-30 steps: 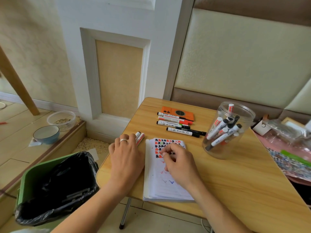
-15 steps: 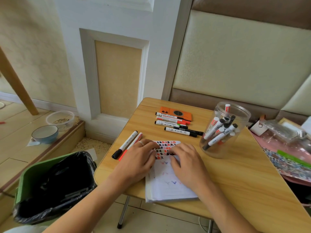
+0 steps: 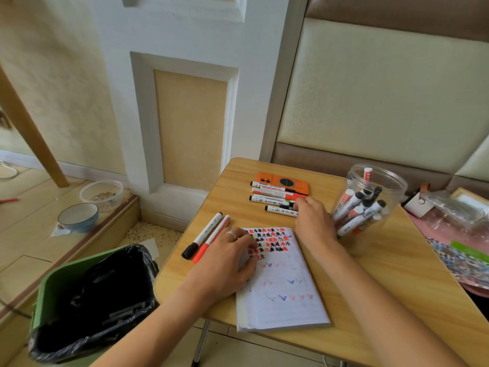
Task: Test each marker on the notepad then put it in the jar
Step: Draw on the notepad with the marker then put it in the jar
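Note:
A white notepad (image 3: 285, 295) with rows of red, black and blue test marks lies near the table's front edge. My left hand (image 3: 227, 258) rests flat on its upper left part. My right hand (image 3: 313, 221) reaches past the pad to a row of several markers (image 3: 272, 193), with its fingers curled over the right end of the nearest black marker (image 3: 280, 210), which lies on the table. A clear plastic jar (image 3: 394, 192), holding several markers, stands just right of that hand. A black-capped marker (image 3: 205, 234) and a red-capped marker (image 3: 214, 237) lie left of the pad.
An orange case (image 3: 283, 181) lies behind the marker row on the small wooden table (image 3: 383, 287). A green bin (image 3: 50, 287) with a black liner stands at the table's left. A bowl (image 3: 78, 215) and a plastic tub (image 3: 102, 193) sit on the floor. Clutter (image 3: 460, 234) crowds the right edge.
My right hand left the top of the notepad and moved up and right to the marker row. My left hand slid from beside the pad onto its left part, uncovering the two markers.

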`<state>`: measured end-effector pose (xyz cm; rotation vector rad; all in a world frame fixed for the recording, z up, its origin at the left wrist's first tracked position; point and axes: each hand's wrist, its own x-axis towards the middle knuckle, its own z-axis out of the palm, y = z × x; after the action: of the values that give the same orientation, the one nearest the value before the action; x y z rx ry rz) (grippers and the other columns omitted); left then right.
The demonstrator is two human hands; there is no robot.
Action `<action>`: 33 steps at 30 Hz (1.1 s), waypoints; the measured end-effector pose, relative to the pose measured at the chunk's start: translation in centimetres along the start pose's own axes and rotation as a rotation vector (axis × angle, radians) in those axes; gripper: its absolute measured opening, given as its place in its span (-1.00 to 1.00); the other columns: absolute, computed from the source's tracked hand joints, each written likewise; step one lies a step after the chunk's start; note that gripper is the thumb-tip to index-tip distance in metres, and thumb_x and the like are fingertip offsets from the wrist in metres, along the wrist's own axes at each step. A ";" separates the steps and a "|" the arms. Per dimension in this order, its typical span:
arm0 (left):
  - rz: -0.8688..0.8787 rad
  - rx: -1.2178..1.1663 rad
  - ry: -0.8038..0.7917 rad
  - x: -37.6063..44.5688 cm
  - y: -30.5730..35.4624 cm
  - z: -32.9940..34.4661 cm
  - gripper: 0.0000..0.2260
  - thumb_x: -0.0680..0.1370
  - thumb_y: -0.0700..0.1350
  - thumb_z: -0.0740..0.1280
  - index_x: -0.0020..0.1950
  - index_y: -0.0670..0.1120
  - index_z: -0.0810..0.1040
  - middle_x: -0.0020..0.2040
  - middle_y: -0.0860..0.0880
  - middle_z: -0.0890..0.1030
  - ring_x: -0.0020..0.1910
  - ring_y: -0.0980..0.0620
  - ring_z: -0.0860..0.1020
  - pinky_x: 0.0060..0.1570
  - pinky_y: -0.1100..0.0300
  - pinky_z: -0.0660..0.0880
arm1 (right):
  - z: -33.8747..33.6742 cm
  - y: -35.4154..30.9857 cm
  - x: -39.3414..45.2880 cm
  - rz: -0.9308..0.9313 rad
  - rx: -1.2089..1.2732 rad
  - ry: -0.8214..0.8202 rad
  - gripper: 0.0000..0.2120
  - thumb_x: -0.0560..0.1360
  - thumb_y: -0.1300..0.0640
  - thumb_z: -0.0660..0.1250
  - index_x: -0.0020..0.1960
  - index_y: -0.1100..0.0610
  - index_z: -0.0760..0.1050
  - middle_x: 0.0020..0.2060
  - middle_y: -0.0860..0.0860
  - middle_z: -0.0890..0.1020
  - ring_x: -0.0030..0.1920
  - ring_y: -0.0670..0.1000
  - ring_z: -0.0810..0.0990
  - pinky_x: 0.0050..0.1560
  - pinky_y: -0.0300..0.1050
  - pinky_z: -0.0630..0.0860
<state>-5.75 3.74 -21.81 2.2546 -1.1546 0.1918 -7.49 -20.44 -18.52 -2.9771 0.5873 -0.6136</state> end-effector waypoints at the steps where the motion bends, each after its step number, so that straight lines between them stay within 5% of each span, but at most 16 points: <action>1: 0.012 0.003 0.003 0.0 -0.1 0.0 -0.71 0.63 0.10 0.26 0.33 0.12 0.51 0.34 0.14 0.46 0.28 0.13 0.43 0.26 0.23 0.43 | 0.2 0.1 0.2 -0.002 -0.015 -0.008 -0.70 0.61 0.27 0.32 0.33 0.16 0.51 0.23 0.08 0.60 0.22 0.09 0.57 0.11 0.00 0.62; 9: 0.105 0.018 -0.020 0.2 -0.2 -0.3 -0.75 0.65 0.03 0.26 0.32 0.12 0.54 0.30 0.14 0.55 0.28 0.15 0.46 0.28 0.19 0.42 | 0.2 0.0 0.2 -0.021 -0.017 -0.010 -0.80 0.60 0.24 0.33 0.21 0.13 0.55 0.16 0.03 0.57 0.10 0.04 0.57 -0.03 -0.07 0.57; 13: 0.052 -0.017 -0.020 -0.1 0.0 -0.3 -0.74 0.63 0.07 0.27 0.30 0.10 0.39 0.21 0.11 0.56 0.16 0.12 0.49 0.20 0.15 0.43 | -2.1 -1.1 -1.6 0.010 0.377 0.088 -0.86 0.53 0.18 0.42 0.06 0.11 0.51 -0.03 -0.02 0.57 -0.11 -0.04 0.57 -0.19 -0.22 0.49; 16: 0.039 -0.083 -0.009 -0.2 0.1 -0.2 -0.74 0.62 0.11 0.28 0.25 0.12 0.31 0.16 0.17 0.57 0.12 0.18 0.51 0.18 0.18 0.45 | -4.1 -2.5 -4.2 0.090 0.755 -0.006 -0.88 0.52 0.12 0.43 0.01 0.06 0.51 -0.17 -0.01 0.65 -0.19 0.04 0.64 -0.22 -0.04 0.58; 18: 0.035 -0.077 -0.012 -0.2 0.0 -0.1 -0.77 0.64 0.17 0.20 0.23 0.12 0.32 0.13 0.18 0.57 0.09 0.20 0.51 0.15 0.22 0.45 | -4.6 -3.4 -5.8 0.143 0.987 -0.113 -0.89 0.51 0.15 0.41 0.01 0.08 0.52 -0.23 0.02 0.69 -0.24 0.08 0.65 -0.21 0.05 0.58; 22: 0.085 -0.033 0.002 0.0 0.1 -0.1 -0.67 0.70 0.12 -0.01 0.07 0.02 0.49 -0.02 0.10 0.53 -0.05 0.10 0.47 0.00 0.05 0.46 | -4.0 -4.5 -7.8 0.191 1.246 -0.231 -0.86 0.56 0.35 0.36 0.09 0.26 0.47 -0.25 0.07 0.67 -0.29 0.05 0.63 -0.26 -0.08 0.56; 29: 0.081 -0.055 -0.058 0.0 0.0 -0.3 -0.63 0.70 0.18 -0.01 0.10 0.05 0.52 0.02 0.13 0.51 0.00 0.15 0.45 0.06 0.11 0.42 | -3.5 -5.0 -8.4 0.279 1.436 -0.202 -0.76 0.56 0.41 0.37 0.17 0.30 0.39 -0.11 0.23 0.69 -0.29 0.05 0.69 -0.26 -0.13 0.65; 33: 0.054 -0.020 -0.072 0.0 -0.2 0.0 -0.67 0.72 0.12 0.01 0.19 0.03 0.51 0.07 0.11 0.50 0.02 0.14 0.43 0.09 0.12 0.41 | -3.1 -4.3 -8.5 0.302 1.175 0.008 -0.61 0.54 0.26 0.45 0.23 0.09 0.31 0.03 0.04 0.65 -0.13 -0.05 0.71 -0.13 -0.07 0.66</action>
<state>-5.59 3.80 -21.91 2.2311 -1.2502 0.1201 -14.36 -13.16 -18.36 -1.7543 0.4288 -0.6271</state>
